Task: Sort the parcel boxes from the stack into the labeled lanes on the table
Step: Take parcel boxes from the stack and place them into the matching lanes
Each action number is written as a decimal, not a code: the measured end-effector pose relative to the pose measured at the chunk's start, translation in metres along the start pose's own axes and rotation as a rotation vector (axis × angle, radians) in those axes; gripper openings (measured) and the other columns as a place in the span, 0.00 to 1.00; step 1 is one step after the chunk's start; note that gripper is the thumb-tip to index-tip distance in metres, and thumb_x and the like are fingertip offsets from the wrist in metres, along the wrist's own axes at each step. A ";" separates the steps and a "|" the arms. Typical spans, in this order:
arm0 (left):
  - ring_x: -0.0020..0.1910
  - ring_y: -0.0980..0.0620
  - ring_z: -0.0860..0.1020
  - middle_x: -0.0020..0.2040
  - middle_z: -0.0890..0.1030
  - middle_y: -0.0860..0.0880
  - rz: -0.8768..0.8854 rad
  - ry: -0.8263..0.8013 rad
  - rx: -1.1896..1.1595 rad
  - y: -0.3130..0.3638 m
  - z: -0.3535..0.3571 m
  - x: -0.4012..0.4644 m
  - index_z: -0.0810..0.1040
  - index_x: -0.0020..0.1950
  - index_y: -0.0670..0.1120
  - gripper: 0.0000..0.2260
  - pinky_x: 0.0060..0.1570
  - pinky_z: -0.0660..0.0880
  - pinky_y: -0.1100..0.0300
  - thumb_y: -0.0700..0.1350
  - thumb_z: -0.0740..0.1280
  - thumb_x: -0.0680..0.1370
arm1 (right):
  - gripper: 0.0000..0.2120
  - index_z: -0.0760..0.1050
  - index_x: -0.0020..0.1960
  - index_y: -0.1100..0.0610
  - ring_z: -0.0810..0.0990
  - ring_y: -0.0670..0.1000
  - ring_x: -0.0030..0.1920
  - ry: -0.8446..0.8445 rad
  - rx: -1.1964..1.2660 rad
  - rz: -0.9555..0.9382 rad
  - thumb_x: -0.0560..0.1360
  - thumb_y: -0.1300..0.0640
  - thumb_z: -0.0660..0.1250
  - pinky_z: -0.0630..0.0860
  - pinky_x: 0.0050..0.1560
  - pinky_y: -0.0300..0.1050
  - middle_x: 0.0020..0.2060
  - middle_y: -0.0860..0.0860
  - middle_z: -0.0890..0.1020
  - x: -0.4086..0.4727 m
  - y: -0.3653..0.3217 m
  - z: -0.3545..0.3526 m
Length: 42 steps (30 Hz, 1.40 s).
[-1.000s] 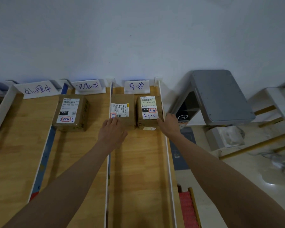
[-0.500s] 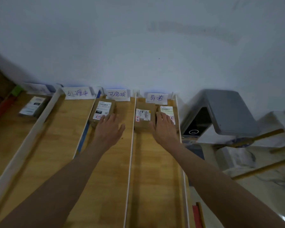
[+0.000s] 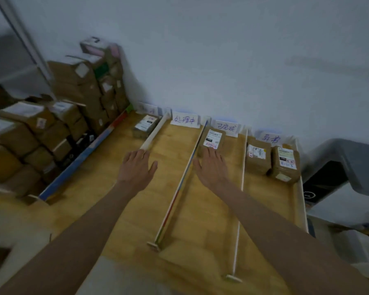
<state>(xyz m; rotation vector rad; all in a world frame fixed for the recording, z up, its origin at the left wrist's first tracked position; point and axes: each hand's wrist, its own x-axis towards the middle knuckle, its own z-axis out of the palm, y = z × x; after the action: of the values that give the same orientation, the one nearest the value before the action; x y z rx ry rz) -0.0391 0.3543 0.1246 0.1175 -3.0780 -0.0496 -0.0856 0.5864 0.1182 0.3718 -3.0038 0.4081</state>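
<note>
Having left the two boxes (image 3: 272, 159), both hands (image 3: 136, 167) hover flat.

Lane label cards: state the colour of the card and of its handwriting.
White lane label cards, blue-purple handwriting; head view shows it.

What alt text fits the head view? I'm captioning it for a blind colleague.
Two open hands, left hand and right hand, reach over a wooden table split into labeled lanes; four boxes lie at the lanes' far ends, the right fingertips at one box. A stack of boxes stands at left.
</note>
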 end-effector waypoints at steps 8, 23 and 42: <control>0.69 0.46 0.70 0.68 0.73 0.45 -0.192 -0.014 0.086 -0.152 -0.039 -0.080 0.68 0.72 0.44 0.24 0.73 0.61 0.48 0.58 0.51 0.83 | 0.25 0.66 0.71 0.61 0.69 0.57 0.68 -0.021 0.059 -0.143 0.83 0.45 0.50 0.65 0.69 0.51 0.67 0.57 0.72 -0.014 -0.155 0.009; 0.70 0.46 0.68 0.68 0.73 0.45 -0.326 0.061 0.068 -0.329 -0.082 -0.050 0.72 0.67 0.45 0.20 0.72 0.59 0.51 0.55 0.52 0.84 | 0.25 0.67 0.70 0.62 0.71 0.57 0.65 -0.090 0.138 -0.243 0.83 0.45 0.51 0.70 0.62 0.51 0.64 0.58 0.73 0.087 -0.342 0.058; 0.70 0.43 0.69 0.71 0.70 0.42 -0.341 -0.029 0.031 -0.540 -0.085 0.119 0.67 0.73 0.43 0.25 0.72 0.61 0.46 0.56 0.49 0.83 | 0.24 0.71 0.62 0.60 0.79 0.56 0.52 -0.270 0.361 -0.064 0.82 0.41 0.53 0.77 0.52 0.52 0.53 0.56 0.79 0.241 -0.520 0.131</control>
<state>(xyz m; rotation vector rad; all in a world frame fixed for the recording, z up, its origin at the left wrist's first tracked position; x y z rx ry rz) -0.1117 -0.1953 0.1982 0.6455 -3.0494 -0.0197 -0.1947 0.0097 0.1518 0.5919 -3.1553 0.9732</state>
